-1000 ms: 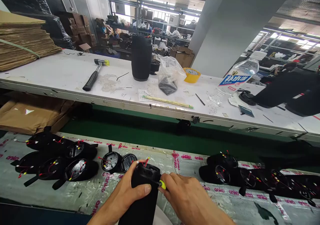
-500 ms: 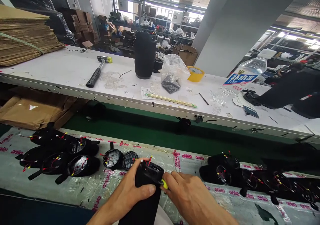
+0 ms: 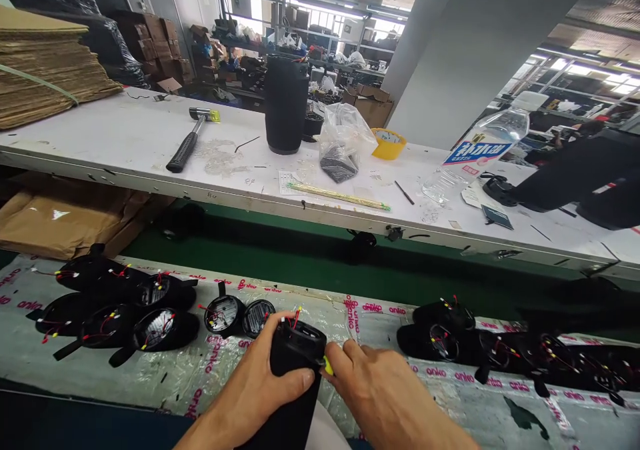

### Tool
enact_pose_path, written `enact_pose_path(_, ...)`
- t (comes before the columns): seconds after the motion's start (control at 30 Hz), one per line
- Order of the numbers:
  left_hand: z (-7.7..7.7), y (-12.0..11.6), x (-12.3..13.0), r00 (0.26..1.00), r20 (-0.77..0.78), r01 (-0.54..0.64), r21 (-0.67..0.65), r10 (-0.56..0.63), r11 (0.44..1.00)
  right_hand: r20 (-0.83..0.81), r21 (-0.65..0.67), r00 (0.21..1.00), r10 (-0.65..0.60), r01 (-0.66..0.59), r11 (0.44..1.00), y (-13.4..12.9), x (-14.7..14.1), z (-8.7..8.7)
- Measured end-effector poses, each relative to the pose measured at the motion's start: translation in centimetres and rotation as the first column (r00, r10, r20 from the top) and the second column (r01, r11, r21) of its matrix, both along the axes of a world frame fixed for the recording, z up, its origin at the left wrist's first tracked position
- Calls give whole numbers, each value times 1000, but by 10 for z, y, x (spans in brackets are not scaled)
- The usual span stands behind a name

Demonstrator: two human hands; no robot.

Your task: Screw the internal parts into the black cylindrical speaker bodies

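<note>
A black cylindrical case [image 3: 299, 350] with red wires at its top end is tilted in front of me at the bottom centre. My left hand [image 3: 260, 377] is wrapped round it, thumb across its front. Against the case's right edge, my right hand [image 3: 367, 380] grips a small yellow-handled tool [image 3: 328, 365]; its tip is too small to make out. Just behind my left hand, two round black housings [image 3: 223, 313] lie on the plastic-wrapped surface.
More black housings [image 3: 157, 330] with wires lie at left, others [image 3: 443, 343] at right. The white bench [image 3: 235, 177] beyond holds a hammer [image 3: 185, 150], a black cylinder [image 3: 286, 103], a plastic bag [image 3: 343, 143], yellow tape [image 3: 388, 145] and a bottle [image 3: 480, 147].
The view has shifted slightly, so the bench items appear a little higher and further left. Both hands keep their hold on the case and the yellow tool.
</note>
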State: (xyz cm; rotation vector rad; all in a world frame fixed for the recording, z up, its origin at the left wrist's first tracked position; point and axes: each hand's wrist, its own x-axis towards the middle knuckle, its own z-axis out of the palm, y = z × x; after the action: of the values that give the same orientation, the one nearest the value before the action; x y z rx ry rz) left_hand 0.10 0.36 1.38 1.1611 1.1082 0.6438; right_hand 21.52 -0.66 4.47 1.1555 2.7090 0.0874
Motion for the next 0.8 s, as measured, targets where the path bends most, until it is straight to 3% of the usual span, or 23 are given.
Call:
enact_pose_path(0.13, 0, 1, 1, 994, -106, -4, 11, 5, 1000, -29, 30, 1000, 2, -1, 1000, 1, 1, -8)
enact_pose_path(0.3, -10, 3, 0, 994, 104, -22, 0, 22, 1000, -355, 21, 934, -43, 54, 998, 2, 8, -25)
enact_pose_path(0.43, -17, 4, -2, 994, 108, 3, 15, -5, 1000, -434, 92, 901, -5, 50, 994, 0, 12, -30)
enact_pose_path(0.57, -21, 5, -4, 979, 201, -8, -83, 25, 997, -559, 82, 829, -26, 86, 993, 0, 12, -29)
enact_pose_path(0.7, -20, 4, -5, 984, 173, -24, -72, 36, 997, -500, 42, 862, -82, 119, 992, 0, 8, -29)
enact_pose_path(0.8, -16, 3, -4, 991, 123, -39, -44, 44, 998, -402, 78, 914, -52, 90, 993, -1, 3, -30)
